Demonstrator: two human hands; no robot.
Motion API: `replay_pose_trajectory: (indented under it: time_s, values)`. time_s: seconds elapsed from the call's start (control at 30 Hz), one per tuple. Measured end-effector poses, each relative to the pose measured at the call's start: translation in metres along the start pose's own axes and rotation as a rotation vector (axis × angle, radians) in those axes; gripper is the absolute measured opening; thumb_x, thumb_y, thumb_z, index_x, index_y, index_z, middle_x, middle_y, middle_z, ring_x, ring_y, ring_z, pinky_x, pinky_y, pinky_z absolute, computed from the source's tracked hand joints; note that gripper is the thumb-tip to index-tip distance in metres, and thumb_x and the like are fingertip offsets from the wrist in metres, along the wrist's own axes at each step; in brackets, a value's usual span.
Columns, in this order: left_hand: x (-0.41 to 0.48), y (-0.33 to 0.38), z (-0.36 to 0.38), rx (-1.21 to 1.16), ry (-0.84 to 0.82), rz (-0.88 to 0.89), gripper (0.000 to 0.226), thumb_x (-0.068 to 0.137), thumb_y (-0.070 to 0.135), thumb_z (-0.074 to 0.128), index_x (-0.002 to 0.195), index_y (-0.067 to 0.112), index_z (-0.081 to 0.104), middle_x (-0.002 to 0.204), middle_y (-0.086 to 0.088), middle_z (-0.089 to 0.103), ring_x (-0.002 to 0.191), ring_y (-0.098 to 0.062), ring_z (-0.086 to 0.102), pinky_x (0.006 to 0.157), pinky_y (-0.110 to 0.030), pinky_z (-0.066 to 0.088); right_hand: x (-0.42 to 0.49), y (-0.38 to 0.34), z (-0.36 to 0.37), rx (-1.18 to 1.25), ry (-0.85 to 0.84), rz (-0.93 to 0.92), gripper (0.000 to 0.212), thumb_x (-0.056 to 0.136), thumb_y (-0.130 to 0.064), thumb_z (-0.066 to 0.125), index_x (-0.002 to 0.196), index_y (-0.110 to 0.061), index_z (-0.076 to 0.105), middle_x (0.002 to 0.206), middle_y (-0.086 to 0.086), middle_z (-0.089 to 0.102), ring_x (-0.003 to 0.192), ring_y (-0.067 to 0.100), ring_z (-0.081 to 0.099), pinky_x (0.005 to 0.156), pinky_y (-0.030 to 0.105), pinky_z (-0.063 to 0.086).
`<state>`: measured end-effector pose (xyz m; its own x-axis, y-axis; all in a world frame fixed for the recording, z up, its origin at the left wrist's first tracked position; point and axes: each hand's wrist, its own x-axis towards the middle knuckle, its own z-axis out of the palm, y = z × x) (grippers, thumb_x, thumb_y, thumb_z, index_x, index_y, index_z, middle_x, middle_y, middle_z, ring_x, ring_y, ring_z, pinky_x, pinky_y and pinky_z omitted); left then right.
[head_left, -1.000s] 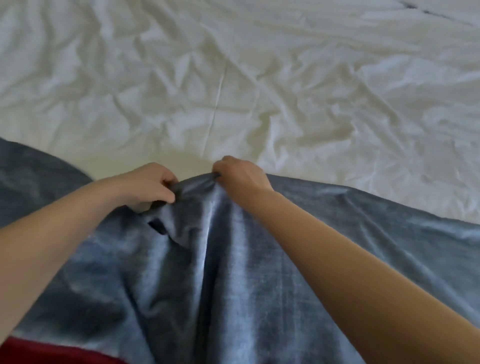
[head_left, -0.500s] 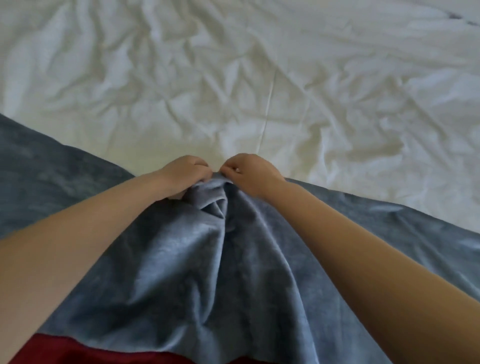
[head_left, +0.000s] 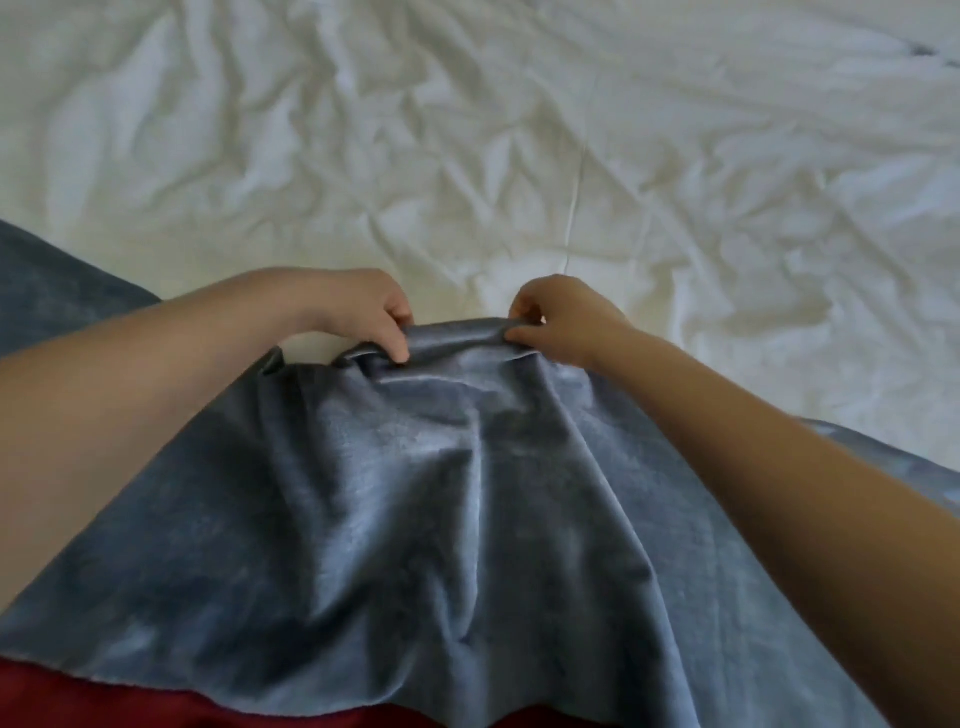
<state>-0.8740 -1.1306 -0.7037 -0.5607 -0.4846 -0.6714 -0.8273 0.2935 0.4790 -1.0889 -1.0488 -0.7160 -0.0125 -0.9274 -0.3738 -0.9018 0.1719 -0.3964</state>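
A grey-blue velvety blanket (head_left: 441, 493) spreads from the bottom of the view up to the middle, over a wrinkled white bed sheet (head_left: 467, 145). My left hand (head_left: 358, 306) pinches the blanket's far edge between thumb and fingers. A short way to the right, my right hand (head_left: 561, 319) pinches the same edge. The stretch of edge between the two hands is pulled fairly flat. Folds run down the blanket toward me from both grips.
A strip of dark red fabric (head_left: 156, 701) shows under the blanket's near hem at the bottom left. More of the grey-blue blanket lies at the far left (head_left: 52, 291). A dark mark (head_left: 924, 49) sits on the sheet at the top right.
My hands were almost touching on the bunched edge; they have moved apart along it, and the edge between them is now spread out flatter.
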Motion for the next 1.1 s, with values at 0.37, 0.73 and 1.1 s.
replay_pose_trajectory:
  time_s: [0.37,0.73,1.1]
  values:
    - [-0.002,-0.037,-0.005,-0.030,0.116,-0.282,0.016,0.074,0.023,0.066,0.082,0.010,0.063,0.084,-0.009,0.062,0.070,-0.023,0.054,0.062,-0.030,0.041,0.001,0.006,0.023,0.268,-0.082,0.194,0.018,0.071,-0.012,0.062,0.057,-0.010,0.052,0.054,0.005,0.046,0.054,0.019,0.043,0.057,0.029,0.036]
    - [-0.040,-0.085,-0.026,-0.149,0.129,-0.262,0.019,0.070,0.011,0.072,0.088,0.007,0.066,0.087,-0.011,0.064,0.072,-0.021,0.055,0.060,-0.026,0.040,-0.012,0.063,-0.009,-0.029,-0.185,0.378,0.016,0.077,-0.001,0.069,0.073,-0.013,0.058,0.082,0.011,0.062,0.074,0.026,0.058,0.062,0.028,0.043]
    - [-0.030,-0.014,0.056,0.621,0.875,0.177,0.037,0.076,-0.005,0.050,0.109,0.008,0.060,0.102,-0.013,0.060,0.095,-0.034,0.053,0.084,-0.043,0.042,-0.066,0.052,0.038,0.023,0.347,0.345,0.049,0.076,0.003,0.057,0.121,-0.015,0.047,0.125,0.012,0.041,0.079,0.022,0.046,0.066,0.034,0.042]
